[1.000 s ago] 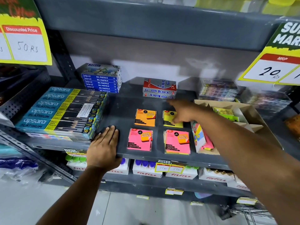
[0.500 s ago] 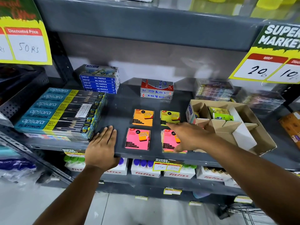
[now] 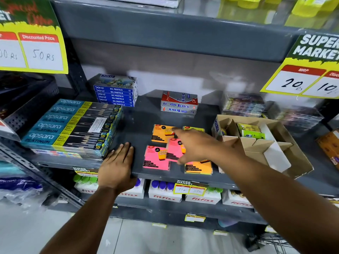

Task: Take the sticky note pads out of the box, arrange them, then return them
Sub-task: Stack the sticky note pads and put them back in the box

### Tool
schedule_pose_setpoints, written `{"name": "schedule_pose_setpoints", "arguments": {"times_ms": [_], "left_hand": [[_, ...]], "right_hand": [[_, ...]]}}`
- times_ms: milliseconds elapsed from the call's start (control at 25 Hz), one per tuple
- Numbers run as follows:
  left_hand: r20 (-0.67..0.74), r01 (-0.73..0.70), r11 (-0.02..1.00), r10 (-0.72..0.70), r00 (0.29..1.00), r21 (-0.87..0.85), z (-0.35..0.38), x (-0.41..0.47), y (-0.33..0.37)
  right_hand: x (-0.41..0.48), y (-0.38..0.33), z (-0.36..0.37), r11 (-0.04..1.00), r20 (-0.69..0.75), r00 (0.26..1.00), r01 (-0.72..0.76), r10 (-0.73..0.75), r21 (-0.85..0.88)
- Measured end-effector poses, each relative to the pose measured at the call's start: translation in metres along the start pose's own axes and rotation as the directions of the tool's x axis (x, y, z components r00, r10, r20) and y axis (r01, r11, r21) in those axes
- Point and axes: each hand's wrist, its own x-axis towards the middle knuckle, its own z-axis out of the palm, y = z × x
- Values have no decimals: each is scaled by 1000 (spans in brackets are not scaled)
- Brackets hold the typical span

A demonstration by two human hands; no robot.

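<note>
Four spots on the grey shelf [image 3: 139, 116] hold sticky note pads. An orange pad [image 3: 160, 134] and a yellow pad [image 3: 194, 128], mostly hidden by my fingers, lie at the back. At the front a pink pad [image 3: 155, 159] lies left and an orange pad [image 3: 199, 167] right. My right hand [image 3: 200, 145] holds a second pink pad [image 3: 174, 149], tilted and raised just above the front pads. My left hand [image 3: 117, 165] rests flat on the shelf's front edge, left of the pads. The open cardboard box [image 3: 300, 162] with dividers stands to the right.
Pencil boxes [image 3: 73, 125] are stacked at the left, oil pastel boxes [image 3: 115, 91] at the back left, and pen boxes [image 3: 178, 103] behind the pads. Green packets [image 3: 251, 132] sit inside the cardboard box. Price signs hang above, and glue bottles fill the lower shelf.
My right hand has closed on the front right pink pad and lifted it leftward, which uncovers an orange pad underneath. My left hand has stayed put.
</note>
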Motion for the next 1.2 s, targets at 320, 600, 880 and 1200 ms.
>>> {"name": "schedule_pose_setpoints", "arguments": {"times_ms": [320, 600, 880, 1200], "left_hand": [[-17, -3, 1000, 2, 1000, -27, 1, -1, -1], [0, 7, 999, -7, 1000, -34, 3, 0, -3], [8, 3, 999, -3, 1000, 48, 4, 1, -1], [4, 17, 1000, -17, 1000, 20, 7, 1, -3]], "right_hand": [[34, -54, 23, 996, 17, 999, 50, -51, 77], [16, -25, 5, 997, -40, 997, 70, -71, -33], [-23, 29, 14, 976, 242, 969, 6, 48, -220], [8, 29, -15, 999, 110, 993, -33, 37, -36]]}}
